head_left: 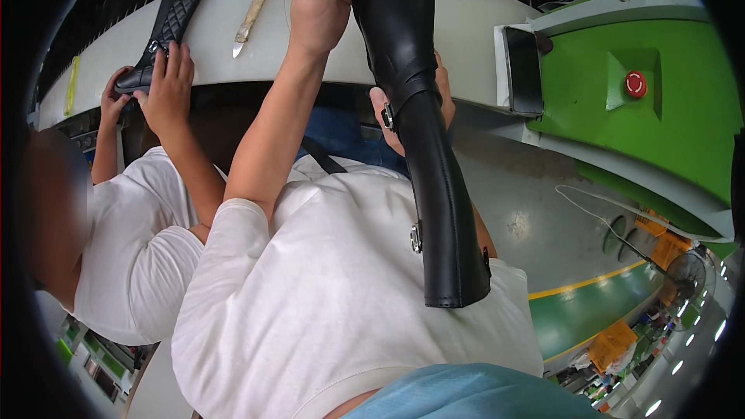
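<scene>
A tall smooth black boot (442, 209) is held up in front of my chest. Its toe points to the upper edge and its shaft opening hangs nearest my body. Crossed straps circle the ankle with a silver buckle, and another buckle sits near the top of the shaft. My left hand (324, 4) grips the toe end, its fingers partly cut off by the frame edge. Behind the ankle, my right hand (444, 101) wraps around the boot, thumb showing beside the ankle buckle; the boot hides its palm.
A white curved table (310, 54) runs across the far side, with a tape-wrapped knife (254, 14) on it. At left, a co-worker's hands hold a quilted black boot (174, 19). A green machine (605, 101) with a red button (635, 84) and a dark screen (523, 70) stand right.
</scene>
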`<state>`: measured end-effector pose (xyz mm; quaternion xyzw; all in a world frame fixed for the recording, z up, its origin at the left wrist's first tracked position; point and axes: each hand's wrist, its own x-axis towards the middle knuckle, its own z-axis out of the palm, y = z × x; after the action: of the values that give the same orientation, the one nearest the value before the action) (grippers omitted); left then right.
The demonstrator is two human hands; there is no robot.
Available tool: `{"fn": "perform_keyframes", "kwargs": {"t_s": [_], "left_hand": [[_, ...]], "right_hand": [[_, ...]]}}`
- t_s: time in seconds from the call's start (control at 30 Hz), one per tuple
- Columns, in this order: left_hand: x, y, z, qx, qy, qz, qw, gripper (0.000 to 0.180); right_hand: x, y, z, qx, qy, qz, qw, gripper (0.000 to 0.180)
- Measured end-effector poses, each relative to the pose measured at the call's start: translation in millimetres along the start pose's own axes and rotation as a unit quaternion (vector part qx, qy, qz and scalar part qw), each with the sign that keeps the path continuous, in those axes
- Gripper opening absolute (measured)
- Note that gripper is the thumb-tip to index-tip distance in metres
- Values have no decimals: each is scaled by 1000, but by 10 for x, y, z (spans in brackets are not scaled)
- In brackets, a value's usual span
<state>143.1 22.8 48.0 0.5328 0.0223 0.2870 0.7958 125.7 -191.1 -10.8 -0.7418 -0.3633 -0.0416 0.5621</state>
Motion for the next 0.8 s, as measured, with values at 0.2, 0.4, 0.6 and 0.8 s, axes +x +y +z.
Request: {"fn": "perform_keyframes", "kwargs": {"t_s": [0.2, 0.4, 0.6, 0.8], "left_hand": [[-25, 16, 9, 1, -9, -6, 1000, 112], [-18, 28, 3, 9, -33, 0, 999, 110], [-42, 43, 14, 12, -17, -5, 1000, 110], [-67, 38, 2, 2, -9, -21, 1000, 110]], "right_hand": [[93, 55, 28, -61, 32, -99, 993, 89], [107, 90, 48, -66, 45, -113, 990, 92], [103, 90, 57, -70, 48, -111, 990, 92], [78, 80, 58, -65, 45, -99, 992, 92]]}}
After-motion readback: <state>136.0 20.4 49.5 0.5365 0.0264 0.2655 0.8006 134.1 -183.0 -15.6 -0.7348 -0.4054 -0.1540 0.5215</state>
